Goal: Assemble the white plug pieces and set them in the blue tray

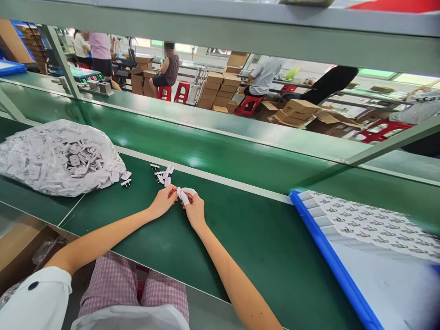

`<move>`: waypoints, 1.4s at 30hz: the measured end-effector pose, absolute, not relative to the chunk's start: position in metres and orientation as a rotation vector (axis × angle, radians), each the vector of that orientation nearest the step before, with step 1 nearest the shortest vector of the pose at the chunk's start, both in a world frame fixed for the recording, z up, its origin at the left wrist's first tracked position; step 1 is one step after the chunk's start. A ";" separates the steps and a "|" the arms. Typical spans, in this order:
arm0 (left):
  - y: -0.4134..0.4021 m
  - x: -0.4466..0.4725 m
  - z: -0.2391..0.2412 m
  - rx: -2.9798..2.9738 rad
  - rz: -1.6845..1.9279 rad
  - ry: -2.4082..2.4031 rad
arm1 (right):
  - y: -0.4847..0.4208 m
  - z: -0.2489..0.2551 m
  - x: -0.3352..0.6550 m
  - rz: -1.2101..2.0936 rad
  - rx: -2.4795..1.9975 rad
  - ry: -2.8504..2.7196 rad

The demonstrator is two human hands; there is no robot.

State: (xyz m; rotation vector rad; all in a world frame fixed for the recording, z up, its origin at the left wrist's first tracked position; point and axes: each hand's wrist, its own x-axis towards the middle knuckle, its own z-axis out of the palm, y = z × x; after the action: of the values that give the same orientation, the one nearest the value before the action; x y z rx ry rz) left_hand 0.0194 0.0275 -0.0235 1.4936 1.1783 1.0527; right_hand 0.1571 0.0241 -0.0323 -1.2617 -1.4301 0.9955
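Note:
My left hand (164, 202) and my right hand (195, 211) meet above the green work surface, fingertips pinched together around a small white plastic piece (179, 192). White finger cots cover the thumb and a finger of my right hand. Fingers hide much of the held piece, so its exact shape is unclear. Just beyond my left hand lies a small pile of white pronged plastic plug pieces (165, 175). Two more loose pronged pieces (126, 178) rest beside a large clear plastic bag (65, 158), which is full of similar parts.
At the right stands a blue-edged tray (330, 261) with rows of small metal-looking parts on white sheets. A raised green ledge (192, 151) runs along the back, with slanted frame posts and an overhead shelf (220, 32). Other people, red stools and cardboard boxes (220, 87) are farther off.

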 end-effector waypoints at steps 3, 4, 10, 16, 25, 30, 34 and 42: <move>0.026 0.019 -0.022 1.505 1.042 1.173 | 0.024 -0.031 0.157 1.001 -1.275 -1.427; 0.026 0.019 -0.021 1.510 1.039 1.172 | 0.023 -0.031 0.157 1.001 -1.279 -1.427; 0.023 0.019 -0.016 1.527 1.032 1.170 | 0.022 -0.029 0.156 1.004 -1.259 -1.411; 0.024 0.019 -0.018 1.523 1.040 1.173 | 0.022 -0.025 0.155 0.984 -1.230 -1.426; 0.025 0.019 -0.020 1.506 1.067 1.191 | 0.026 -0.031 0.158 0.917 -1.207 -1.464; 0.024 0.019 -0.019 1.502 1.077 1.185 | 0.026 -0.032 0.157 0.908 -1.207 -1.456; 0.024 0.019 -0.019 1.500 1.083 1.191 | 0.027 -0.035 0.157 0.920 -1.224 -1.414; 0.025 0.018 -0.020 1.505 1.097 1.213 | 0.030 -0.034 0.158 0.923 -1.254 -1.469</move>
State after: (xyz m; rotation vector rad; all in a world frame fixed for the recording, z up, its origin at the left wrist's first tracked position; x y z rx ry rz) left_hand 0.0184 0.0251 -0.0202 1.5046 1.2133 1.0966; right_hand 0.1579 0.0299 -0.0335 -1.2541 -1.4694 0.9226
